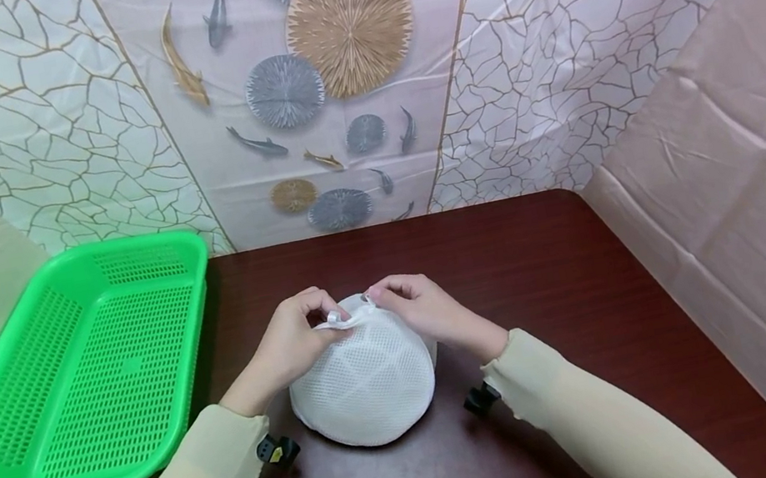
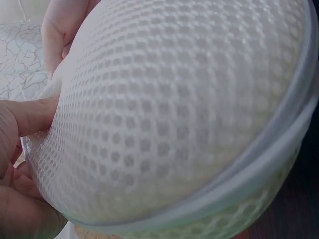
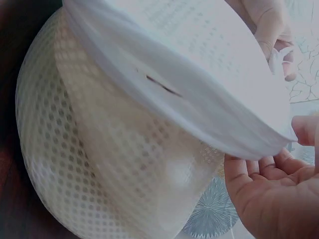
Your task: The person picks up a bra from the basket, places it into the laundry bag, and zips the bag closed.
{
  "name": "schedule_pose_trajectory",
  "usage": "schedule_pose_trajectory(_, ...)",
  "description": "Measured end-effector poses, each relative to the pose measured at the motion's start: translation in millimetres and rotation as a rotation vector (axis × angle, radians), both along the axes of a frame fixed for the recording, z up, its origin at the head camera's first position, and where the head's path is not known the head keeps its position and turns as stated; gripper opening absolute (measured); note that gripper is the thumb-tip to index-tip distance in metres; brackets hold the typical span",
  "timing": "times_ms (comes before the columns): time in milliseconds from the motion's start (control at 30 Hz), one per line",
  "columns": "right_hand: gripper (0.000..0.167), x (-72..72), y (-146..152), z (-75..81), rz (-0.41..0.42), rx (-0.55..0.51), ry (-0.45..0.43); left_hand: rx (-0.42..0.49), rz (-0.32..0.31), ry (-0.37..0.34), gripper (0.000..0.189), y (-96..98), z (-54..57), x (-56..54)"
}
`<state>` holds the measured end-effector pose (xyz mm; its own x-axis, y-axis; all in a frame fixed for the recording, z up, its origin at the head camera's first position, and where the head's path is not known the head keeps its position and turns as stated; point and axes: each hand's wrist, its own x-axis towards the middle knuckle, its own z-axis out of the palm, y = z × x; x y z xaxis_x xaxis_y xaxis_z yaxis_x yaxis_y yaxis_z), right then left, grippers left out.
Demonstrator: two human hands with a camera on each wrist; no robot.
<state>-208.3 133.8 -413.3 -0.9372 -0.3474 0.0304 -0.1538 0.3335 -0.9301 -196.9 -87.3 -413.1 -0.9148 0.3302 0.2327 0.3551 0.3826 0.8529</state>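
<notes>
A rounded white mesh laundry bag [image 1: 369,385] stands on the dark table between both hands, its honeycomb netting filling most of the left wrist view. My left hand [image 1: 296,338] pinches the upper left of its edge, where a small white loop [image 1: 334,317] sticks up. On the other side, my right hand [image 1: 429,311] grips the top edge between thumb and fingers. The right wrist view shows a smooth white band [image 3: 169,84] with a short dark slit, running to the right fingertips [image 3: 239,169]. Whether anything lies inside the bag cannot be made out.
A green plastic basket [image 1: 202,320] with slotted walls stands at the table's left. The dark red-brown table [image 1: 548,270] backs onto a patterned cloth [image 1: 366,140]. Beige cloth [image 1: 741,153] hangs on the right. Black wrist-camera mounts [image 1: 481,398] sit under the cuffs.
</notes>
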Motion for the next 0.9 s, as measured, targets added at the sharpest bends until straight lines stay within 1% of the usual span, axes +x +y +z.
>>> schedule_pose_trajectory(133,0.025,-0.9,-2.3,-0.7,0.016,0.016,0.034,-0.002,-0.007,0.015,0.021,0.2,-0.9,-0.2)
schedule_pose_trajectory(267,0.02,0.0,-3.9,0.7,0.003,0.012,0.068,0.005,0.001,0.019,0.021,0.9,-1.0,0.5)
schedule_pose_trajectory(433,0.013,0.2,-4.0,0.4,-0.051,-0.031,0.124,0.025,0.018,0.033,0.023,0.9,-2.5,0.6)
schedule_pose_trajectory(500,0.012,0.1,-3.6,0.0,-0.079,-0.025,0.135,0.026,0.03,0.034,0.024,0.6,-3.3,0.3)
schedule_pose_trajectory(667,0.012,0.9,-2.4,-1.6,-0.128,0.001,0.145,0.009,0.06,0.012,0.024,0.1,-4.8,-0.6)
schedule_pose_trajectory(900,0.014,1.8,-0.1,-4.8,-0.164,-0.006,0.153,0.009,0.076,-0.001,0.024,0.4,-6.1,-0.9)
